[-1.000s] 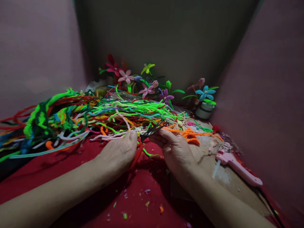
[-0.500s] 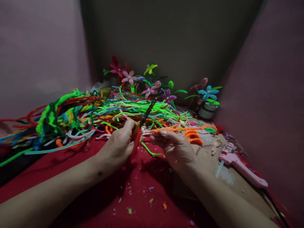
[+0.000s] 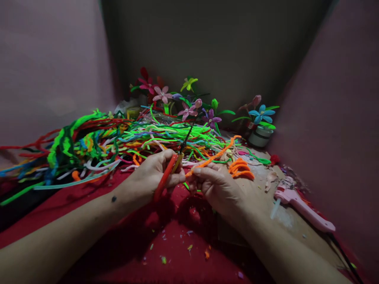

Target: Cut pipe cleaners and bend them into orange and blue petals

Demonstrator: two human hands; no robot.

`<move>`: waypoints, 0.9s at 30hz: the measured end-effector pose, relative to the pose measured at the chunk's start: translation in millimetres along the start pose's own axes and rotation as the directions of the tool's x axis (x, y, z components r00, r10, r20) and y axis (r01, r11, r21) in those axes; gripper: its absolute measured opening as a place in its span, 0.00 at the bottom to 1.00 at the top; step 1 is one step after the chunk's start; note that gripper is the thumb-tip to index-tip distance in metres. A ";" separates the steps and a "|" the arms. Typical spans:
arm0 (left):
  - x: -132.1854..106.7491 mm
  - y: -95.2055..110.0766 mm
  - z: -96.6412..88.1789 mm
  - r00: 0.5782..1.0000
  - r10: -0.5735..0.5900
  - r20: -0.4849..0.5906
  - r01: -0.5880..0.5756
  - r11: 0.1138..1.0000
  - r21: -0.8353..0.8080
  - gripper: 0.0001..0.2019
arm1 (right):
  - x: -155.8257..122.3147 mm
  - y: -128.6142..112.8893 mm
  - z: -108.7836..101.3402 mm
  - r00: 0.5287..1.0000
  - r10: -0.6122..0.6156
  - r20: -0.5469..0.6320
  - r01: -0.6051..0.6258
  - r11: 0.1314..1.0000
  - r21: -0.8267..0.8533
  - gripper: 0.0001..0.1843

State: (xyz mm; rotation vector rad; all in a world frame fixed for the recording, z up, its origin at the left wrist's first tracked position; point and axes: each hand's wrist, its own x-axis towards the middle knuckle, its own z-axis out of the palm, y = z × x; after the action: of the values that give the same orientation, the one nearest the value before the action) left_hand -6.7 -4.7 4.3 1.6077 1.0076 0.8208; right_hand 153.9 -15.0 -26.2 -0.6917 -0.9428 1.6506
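From the head view, the left hand (image 3: 151,173) was curled around the scissors (image 3: 169,170), its fingers closed over the red and yellow handles, which slanted between the thumb side and the palm. The dark blades rose above that fist, pointing away from the person and slightly to the right; whether they were parted was hard to tell. The right hand (image 3: 220,185) pinched an orange pipe cleaner (image 3: 211,158) between thumb and forefinger, close to its near end. From that pinch the longer part ran out beyond the fingers, up and to the right, with a small bend at the far tip, while the short near end pointed toward the left hand's fingertips; whether it touched them could not be made out. The blades stood to the left of the pipe cleaner, apart from its length. Just beyond the right hand, folded orange strips (image 3: 241,169) lay in a cluster, and farther right a pink glue gun (image 3: 302,203) rested on the cardboard (image 3: 308,244). Behind both hands spread a tangled pile of coloured stems (image 3: 177,134), backed by fuzzy flowers (image 3: 162,94). Small scraps (image 3: 164,260) dotted the red cloth (image 3: 174,272) nearer the person.
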 end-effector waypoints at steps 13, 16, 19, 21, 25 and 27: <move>-3.9 0.5 1.9 0.995 -0.041 0.096 0.041 0.999 -0.001 0.11 | -6.0 -3.8 8.5 0.981 -0.120 -0.155 0.063 0.942 -0.331 0.09; -2.5 1.0 -3.3 0.992 -0.058 0.113 0.059 0.998 0.001 0.12 | -2.0 -3.9 4.1 0.969 -0.147 -0.200 0.093 0.962 -0.257 0.09; -1.5 0.7 -9.6 0.987 -0.057 0.153 0.055 0.998 0.020 0.12 | 1.6 -3.9 -0.4 0.962 -0.131 -0.238 0.095 0.983 -0.157 0.10; -0.9 0.9 -14.0 0.980 -0.046 0.192 0.037 0.998 0.049 0.10 | 2.9 -3.6 -2.8 0.968 -0.098 -0.231 0.079 0.992 -0.094 0.10; 0.8 2.3 -18.5 0.986 -0.001 0.167 -0.019 0.993 0.116 0.09 | 2.4 -2.5 -5.0 0.977 -0.070 -0.201 0.059 0.997 -0.059 0.10; 2.0 1.8 -17.3 0.989 0.007 0.150 -0.021 0.995 0.097 0.08 | 1.2 -1.4 -4.3 0.980 -0.072 -0.183 0.056 0.994 -0.090 0.09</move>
State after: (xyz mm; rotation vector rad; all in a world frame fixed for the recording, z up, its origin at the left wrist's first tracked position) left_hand -20.7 3.7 10.3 1.7349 0.9425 0.6577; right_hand 157.8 -12.6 -27.2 -0.8487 -0.8940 1.4685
